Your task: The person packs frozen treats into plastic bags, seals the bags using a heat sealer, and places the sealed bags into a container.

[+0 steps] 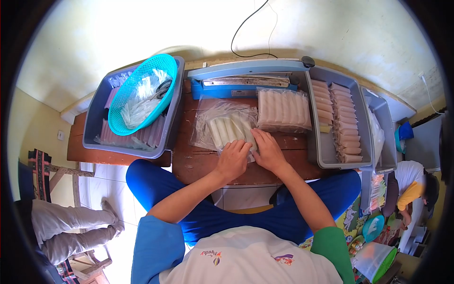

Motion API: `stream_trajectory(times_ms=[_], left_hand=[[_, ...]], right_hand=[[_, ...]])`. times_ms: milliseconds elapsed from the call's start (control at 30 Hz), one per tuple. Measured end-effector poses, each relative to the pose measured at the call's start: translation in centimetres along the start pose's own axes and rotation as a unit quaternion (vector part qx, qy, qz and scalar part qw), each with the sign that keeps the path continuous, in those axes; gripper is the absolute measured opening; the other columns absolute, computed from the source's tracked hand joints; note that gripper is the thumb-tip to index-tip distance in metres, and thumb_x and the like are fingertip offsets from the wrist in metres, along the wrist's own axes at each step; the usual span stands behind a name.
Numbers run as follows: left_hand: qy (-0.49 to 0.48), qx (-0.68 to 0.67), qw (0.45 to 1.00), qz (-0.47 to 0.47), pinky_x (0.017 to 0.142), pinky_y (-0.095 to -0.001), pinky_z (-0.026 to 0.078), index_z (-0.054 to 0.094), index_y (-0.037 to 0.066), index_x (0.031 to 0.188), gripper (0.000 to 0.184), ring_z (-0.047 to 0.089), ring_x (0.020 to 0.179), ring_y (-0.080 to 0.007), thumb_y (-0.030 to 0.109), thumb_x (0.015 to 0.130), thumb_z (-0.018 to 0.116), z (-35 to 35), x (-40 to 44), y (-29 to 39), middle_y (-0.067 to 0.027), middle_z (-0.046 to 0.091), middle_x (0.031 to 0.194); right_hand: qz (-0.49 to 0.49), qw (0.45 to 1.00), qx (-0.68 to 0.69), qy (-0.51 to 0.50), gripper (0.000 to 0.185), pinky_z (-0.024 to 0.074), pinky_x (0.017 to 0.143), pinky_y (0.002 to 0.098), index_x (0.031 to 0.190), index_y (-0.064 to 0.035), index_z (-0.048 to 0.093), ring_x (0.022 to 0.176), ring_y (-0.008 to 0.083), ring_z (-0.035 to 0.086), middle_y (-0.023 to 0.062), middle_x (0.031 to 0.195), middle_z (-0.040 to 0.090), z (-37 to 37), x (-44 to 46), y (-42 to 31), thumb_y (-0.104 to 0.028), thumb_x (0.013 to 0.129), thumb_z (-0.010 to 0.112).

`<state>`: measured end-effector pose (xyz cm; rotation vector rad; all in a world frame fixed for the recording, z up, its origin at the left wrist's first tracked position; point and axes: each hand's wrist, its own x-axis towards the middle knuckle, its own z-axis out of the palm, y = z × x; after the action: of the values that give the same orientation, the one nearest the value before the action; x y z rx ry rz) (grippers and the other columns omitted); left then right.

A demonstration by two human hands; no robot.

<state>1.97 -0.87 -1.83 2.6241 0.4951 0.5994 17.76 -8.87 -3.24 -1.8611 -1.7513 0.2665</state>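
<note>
On the brown wooden table lies a clear plastic bag [201, 120] holding several pale, stick-shaped packs [226, 130]. My left hand [235, 160] is closed on the near edge of this bag, fingers curled and knuckles up. Right beside it, my right hand [268, 150] grips the bag's near right corner; its fingertips are partly hidden. A filled bag of pinkish sticks [283, 110] lies flat just beyond my right hand. Behind the bags stands a blue impulse sealer [246, 80] with its long arm raised over the base.
At left, a grey tub [166, 137] of wrapped sticks carries a turquoise basket [113, 106] with plastic bags. Grey crates [326, 158] with rows of sticks stand at right. Two other people [75, 222] are partly visible at the sides. A wooden chair [75, 189] stands lower left.
</note>
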Motion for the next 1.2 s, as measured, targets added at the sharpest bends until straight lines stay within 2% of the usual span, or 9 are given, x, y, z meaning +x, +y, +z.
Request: stream_trajectory(times_ms=[433, 633, 700, 833, 900, 1000, 1200], left_hand=[[-0.008, -0.028, 1.000, -0.007, 0.077, -0.0402, 0.041, 0.053, 0.005, 0.104, 0.039, 0.053, 0.089, -0.0305, -0.005, 0.067, 0.056, 0.2, -0.1, -0.2, -0.0124, 0.051, 0.093], [-0.016, -0.058, 0.998, -0.016, 0.077, -0.0428, 0.043, 0.053, 0.003, 0.105, 0.040, 0.053, 0.090, -0.0337, -0.008, 0.066, 0.055, 0.3, -0.2, -0.2, -0.0146, 0.051, 0.093], [-0.019, -0.068, 0.997, -0.019, 0.078, -0.0434, 0.043, 0.052, 0.002, 0.105, 0.040, 0.053, 0.090, -0.0346, -0.008, 0.066, 0.055, 0.3, -0.1, -0.1, -0.0151, 0.051, 0.092], [-0.005, -0.082, 0.996, -0.029, 0.078, -0.0444, 0.043, 0.051, 0.002, 0.099, 0.035, 0.052, 0.089, -0.0362, -0.008, 0.066, 0.055, 0.7, -0.1, -0.5, -0.0165, 0.050, 0.092], [-0.008, -0.086, 0.996, -0.034, 0.078, -0.0448, 0.043, 0.050, 0.001, 0.097, 0.032, 0.052, 0.089, -0.0367, -0.008, 0.066, 0.055, 0.8, -0.2, -0.7, -0.0170, 0.050, 0.093], [0.007, -0.119, 0.991, -0.060, 0.075, -0.0461, 0.043, 0.046, 0.001, 0.091, 0.028, 0.052, 0.087, -0.0385, -0.007, 0.066, 0.055, 0.8, -0.4, -0.7, -0.0181, 0.050, 0.090], [-0.007, -0.150, 0.985, -0.080, 0.071, -0.0477, 0.041, 0.042, 0.001, 0.088, 0.026, 0.052, 0.083, -0.0408, -0.008, 0.066, 0.053, -0.5, -0.8, -0.3, -0.0191, 0.051, 0.082]], right_hand=[[0.030, 0.998, -0.034, -0.051, 0.069, 0.0416, 0.091, 0.0443, 0.134, 0.0044, 0.039, 0.109, 0.0373, 0.053, 0.0227, 0.125, 0.054, 1.0, 2.1, 0.0, 0.001, 0.068, 0.061], [0.041, 0.998, -0.026, -0.030, 0.060, 0.0439, 0.090, 0.0440, 0.127, 0.0061, 0.047, 0.106, 0.0388, 0.055, 0.0239, 0.118, 0.057, 1.8, 2.5, 0.3, 0.002, 0.070, 0.061], [0.030, 0.998, -0.051, -0.007, 0.057, 0.0440, 0.088, 0.0434, 0.126, 0.0042, 0.047, 0.106, 0.0347, 0.056, 0.0195, 0.116, 0.058, 2.1, 2.6, 0.3, -0.002, 0.072, 0.064], [0.053, 0.999, -0.013, -0.002, 0.051, 0.0467, 0.087, 0.0437, 0.124, 0.0044, 0.050, 0.105, 0.0399, 0.056, 0.0231, 0.117, 0.057, 1.6, 3.0, -0.7, 0.002, 0.074, 0.058], [0.107, 0.994, 0.031, -0.020, 0.049, 0.0483, 0.085, 0.0436, 0.123, 0.0029, 0.052, 0.103, 0.0414, 0.056, 0.0230, 0.117, 0.057, 1.4, 3.3, -1.3, 0.003, 0.074, 0.057], [0.079, 0.996, 0.044, 0.019, 0.048, 0.0492, 0.082, 0.0440, 0.122, 0.0027, 0.053, 0.100, 0.0425, 0.057, 0.0234, 0.114, 0.057, 2.4, 3.1, -0.9, 0.004, 0.073, 0.056], [0.071, 0.996, 0.060, 0.016, 0.044, 0.0492, 0.080, 0.0464, 0.121, 0.0043, 0.052, 0.095, 0.0423, 0.059, 0.0235, 0.108, 0.057, 3.1, 2.5, -2.1, 0.002, 0.078, 0.054]])
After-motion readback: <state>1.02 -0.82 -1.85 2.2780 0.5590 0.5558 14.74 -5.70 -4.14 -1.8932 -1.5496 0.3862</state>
